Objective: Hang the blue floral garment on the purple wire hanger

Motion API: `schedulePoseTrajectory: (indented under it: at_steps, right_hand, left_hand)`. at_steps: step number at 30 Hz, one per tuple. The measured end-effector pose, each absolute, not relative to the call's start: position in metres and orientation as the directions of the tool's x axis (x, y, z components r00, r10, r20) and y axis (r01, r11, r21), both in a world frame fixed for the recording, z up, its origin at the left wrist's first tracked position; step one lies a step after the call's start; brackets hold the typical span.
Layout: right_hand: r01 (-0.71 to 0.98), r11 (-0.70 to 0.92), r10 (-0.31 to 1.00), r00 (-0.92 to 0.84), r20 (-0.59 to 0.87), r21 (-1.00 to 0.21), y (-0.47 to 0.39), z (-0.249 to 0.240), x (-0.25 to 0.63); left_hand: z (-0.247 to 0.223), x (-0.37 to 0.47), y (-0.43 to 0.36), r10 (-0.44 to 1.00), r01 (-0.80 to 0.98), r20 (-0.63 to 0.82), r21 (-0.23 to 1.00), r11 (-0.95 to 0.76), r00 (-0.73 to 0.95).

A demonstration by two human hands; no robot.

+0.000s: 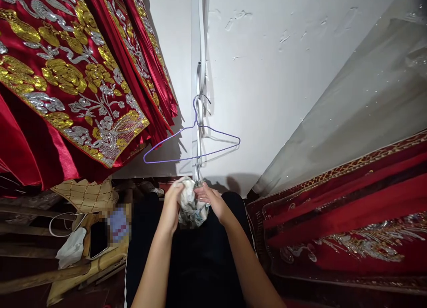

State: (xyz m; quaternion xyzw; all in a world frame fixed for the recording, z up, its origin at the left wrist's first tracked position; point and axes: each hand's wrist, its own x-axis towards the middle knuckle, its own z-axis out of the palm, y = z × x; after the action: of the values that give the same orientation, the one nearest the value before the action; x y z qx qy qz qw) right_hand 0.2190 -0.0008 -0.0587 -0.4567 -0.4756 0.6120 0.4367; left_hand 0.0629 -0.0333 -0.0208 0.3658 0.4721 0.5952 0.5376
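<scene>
A bunched-up white cloth point(189, 200) with bluish-green patterning sits between my hands, low in front of my lap. My left hand point(173, 203) is closed around its left side. On the opposite side, my right hand point(213, 202) grips the cloth's right edge with bent fingers; part of the grip is hidden by the folds. Just above and beyond the hands, a purple wire hanger point(180, 160) hangs by its hook from a white metal stand point(200, 83) against the wall. Nothing hangs on the hanger.
Red garments point(66, 77) with gold and silver embroidery hang at upper left. Lower left, a wooden chair point(110, 254) bears a phone point(99, 239), a white cable point(55, 228) and crumpled tissue point(71, 248). A red embroidered garment point(350, 237) under clear plastic is at right.
</scene>
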Motion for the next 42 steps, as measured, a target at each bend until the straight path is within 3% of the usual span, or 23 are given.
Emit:
schedulePoseTrajectory:
  at_steps: [2,5,7,10,14,16,18,20,22,27,30,34,37,42]
  right_hand:
    - [-0.196,-0.169,0.958,-0.265,-0.113,-0.966,-0.007,-0.048,0.211]
    - [-0.313,-0.224,0.935,-0.336,-0.113,-0.923,-0.013,-0.022,0.210]
    - [-0.279,-0.227,0.926,-0.358,-0.118,-0.933,-0.013,-0.002,0.216]
    - [-0.053,-0.132,0.863,-0.498,-0.088,-0.990,-0.009,0.027,0.228]
    - [0.205,0.110,0.693,-0.718,-0.073,-0.973,-0.001,0.064,0.251]
    - [0.223,0.234,0.777,-0.627,0.044,-0.946,0.009,0.079,0.263]
    - [0.233,0.352,0.900,-0.349,0.260,-0.907,0.027,0.086,0.273]
    - [0.228,0.431,0.901,-0.063,0.429,-0.873,0.052,0.081,0.278]
    - [0.185,0.453,0.883,0.039,0.467,-0.872,0.079,0.064,0.278]
    - [0.284,0.364,0.929,-0.048,0.366,-0.887,0.125,0.003,0.273]
    - [0.361,0.394,0.917,-0.092,0.388,-0.846,0.126,-0.016,0.280]
    - [0.425,0.415,0.906,-0.112,0.408,-0.805,0.113,-0.013,0.293]
    - [0.467,0.394,0.915,-0.121,0.385,-0.792,0.103,-0.004,0.297]
    - [0.547,0.352,0.924,-0.071,0.377,-0.760,0.087,0.001,0.298]
  left_hand:
    - [0.005,0.073,-0.058,0.990,-0.032,0.073,0.997,-0.070,0.123]
    - [0.034,0.076,-0.082,0.950,0.221,0.185,0.945,-0.243,0.251]
    - [0.043,0.072,-0.083,0.949,0.262,0.269,0.915,-0.306,0.166]
    - [0.040,0.065,-0.064,0.918,0.254,0.395,0.887,-0.384,0.008]
    - [0.016,0.058,-0.028,0.913,0.113,0.320,0.927,-0.357,0.254]
    - [0.004,0.052,-0.015,0.889,0.199,0.270,0.912,-0.360,0.370]
    - [-0.003,0.041,-0.008,0.894,0.372,0.231,0.848,-0.378,0.384]
    - [-0.003,0.025,-0.004,0.920,0.532,0.187,0.769,-0.355,0.345]
    - [0.003,0.006,0.000,0.942,0.644,0.152,0.696,-0.318,0.300]
    - [0.016,-0.040,0.008,0.976,0.825,0.009,0.533,-0.189,0.218]
    - [0.023,-0.060,0.017,0.979,0.881,-0.101,0.460,-0.110,0.175]
    - [0.033,-0.075,0.041,0.996,0.929,0.059,0.359,-0.089,0.073]
    - [0.036,-0.078,0.065,0.980,0.948,0.147,0.267,-0.173,0.138]
    - [0.025,-0.075,0.088,0.963,0.931,0.028,0.253,-0.265,0.266]
